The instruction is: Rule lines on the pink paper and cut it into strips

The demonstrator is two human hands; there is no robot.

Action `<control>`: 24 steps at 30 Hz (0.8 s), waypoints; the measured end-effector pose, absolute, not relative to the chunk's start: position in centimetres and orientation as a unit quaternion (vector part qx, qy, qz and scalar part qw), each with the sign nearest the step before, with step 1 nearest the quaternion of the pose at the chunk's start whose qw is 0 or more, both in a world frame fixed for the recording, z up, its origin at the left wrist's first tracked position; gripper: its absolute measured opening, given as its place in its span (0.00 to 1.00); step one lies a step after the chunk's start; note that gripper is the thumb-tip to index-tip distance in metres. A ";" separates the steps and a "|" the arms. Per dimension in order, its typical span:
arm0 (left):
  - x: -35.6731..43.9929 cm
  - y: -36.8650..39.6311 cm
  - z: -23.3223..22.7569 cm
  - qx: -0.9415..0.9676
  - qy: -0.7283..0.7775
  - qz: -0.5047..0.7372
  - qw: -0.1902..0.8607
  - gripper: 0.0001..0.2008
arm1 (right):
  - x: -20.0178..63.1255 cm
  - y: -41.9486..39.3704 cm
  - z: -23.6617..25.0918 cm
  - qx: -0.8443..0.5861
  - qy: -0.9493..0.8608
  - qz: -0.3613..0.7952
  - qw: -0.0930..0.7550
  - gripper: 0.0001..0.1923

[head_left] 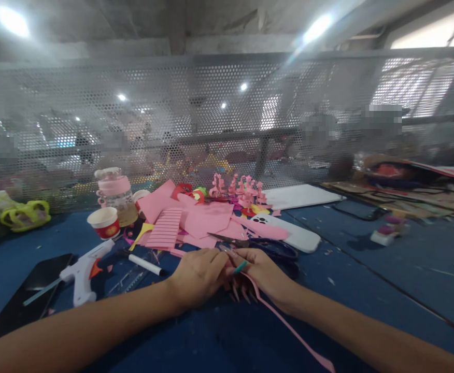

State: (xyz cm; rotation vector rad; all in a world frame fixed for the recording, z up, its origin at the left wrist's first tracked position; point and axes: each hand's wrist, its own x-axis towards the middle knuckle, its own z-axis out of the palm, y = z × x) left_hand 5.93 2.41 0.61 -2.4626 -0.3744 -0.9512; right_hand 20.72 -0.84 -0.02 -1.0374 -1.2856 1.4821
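My left hand (199,274) and my right hand (268,274) meet over the near part of the blue table, fingers curled together. A long narrow pink strip (289,326) runs out from between them and trails down to the right. My right hand is closed on this strip. The fingers of my left hand are pressed in at the same spot, and what they pinch is hidden. A small teal piece (240,267) shows at the right-hand fingers; its kind is unclear. Just beyond the hands lie dark-handled scissors (273,247) and pink sheets (206,220), one marked with lines (164,228).
Left are a white glue gun (85,269), a dark flat panel (28,295), a marker (145,264), a paper cup (104,223) and a pink-lidded bottle (114,191). Pink curled paper pieces (246,191) stand before a perforated metal screen (211,103). A white case (302,235) lies right.
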 end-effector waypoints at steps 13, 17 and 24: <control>5.9 2.5 0.5 -0.896 -0.126 -0.363 0.222 0.23 | 20.9 -0.9 0.5 -0.420 -0.517 0.604 0.438 0.25; 5.8 2.5 0.6 -0.901 -0.140 -0.357 0.201 0.22 | 21.2 -0.8 0.3 -0.415 -0.521 0.597 0.447 0.26; 5.4 2.7 0.3 -0.912 -0.127 -0.367 0.130 0.20 | 21.4 -1.0 -0.8 -0.397 -0.613 0.535 0.425 0.24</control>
